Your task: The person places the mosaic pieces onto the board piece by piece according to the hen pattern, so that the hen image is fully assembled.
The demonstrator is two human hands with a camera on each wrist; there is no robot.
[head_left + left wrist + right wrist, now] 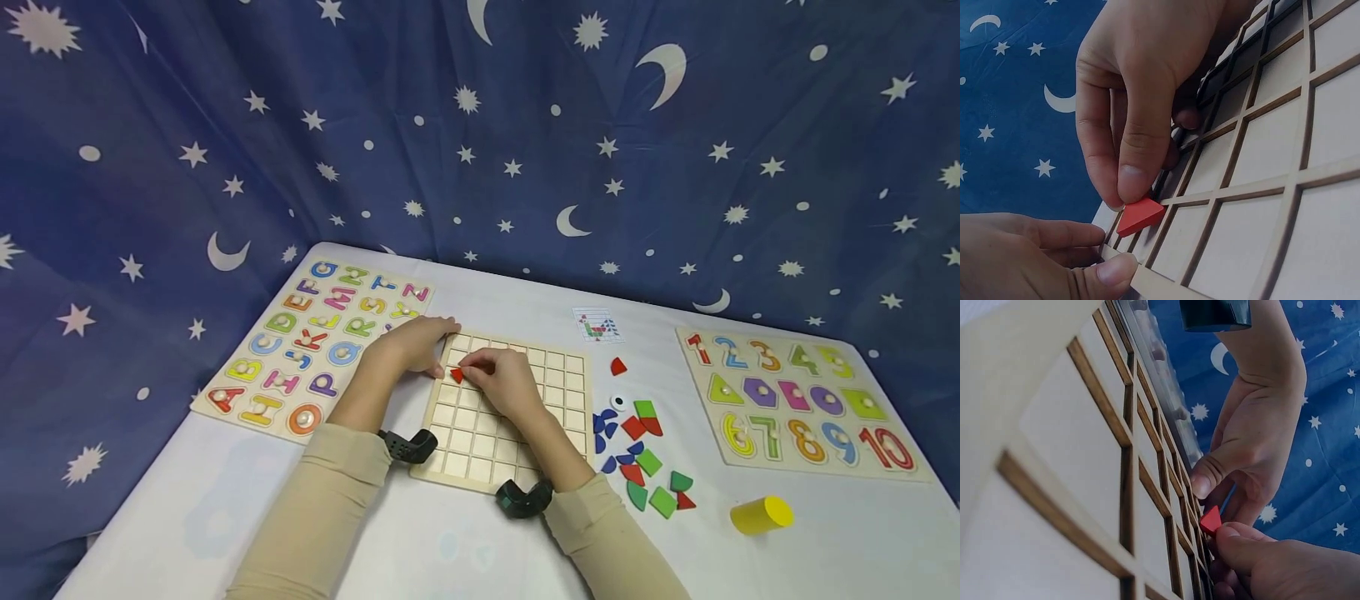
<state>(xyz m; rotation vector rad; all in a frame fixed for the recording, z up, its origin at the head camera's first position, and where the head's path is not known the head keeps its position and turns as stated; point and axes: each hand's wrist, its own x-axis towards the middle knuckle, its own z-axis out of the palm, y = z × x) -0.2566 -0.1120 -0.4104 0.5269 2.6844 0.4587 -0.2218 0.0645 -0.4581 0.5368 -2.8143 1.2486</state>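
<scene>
Head view takes in the whole spread: a white desk [420, 550] against a starry blue curtain [150, 150], with an alphabet board [315, 342] on the left, a number-and-shape board [802, 400] on the right, and a wooden grid board [555, 375] in the middle. Beside the grid lies a loose scatter of coloured pieces [637, 458], a yellow cylinder [761, 514] and a small pattern card [597, 324] behind.

Over the grid's far left corner the two hands meet. The left hand [412, 342] lies along the board's edge, fingers loosely curled, thumb pressed on the frame; I'd say it steadies the board. The right hand [502, 379] pinches a small red triangle piece [1141, 214] between fingertips and thumb, holding it just above a cell in the leftmost column near that corner. From the left wrist the piece looks tilted, one corner low and touching or nearly touching the frame strip; I can't tell which.

To seat it well, I'd judge the piece wants levelling first, its straight edges squared to the cell's wooden ribs, then lowering flat with a fingertip press. Keeping the left thumb firm on the frame should stop the board sliding. The main risk seems a corner catching on a rib, leaving the piece perched.
</scene>
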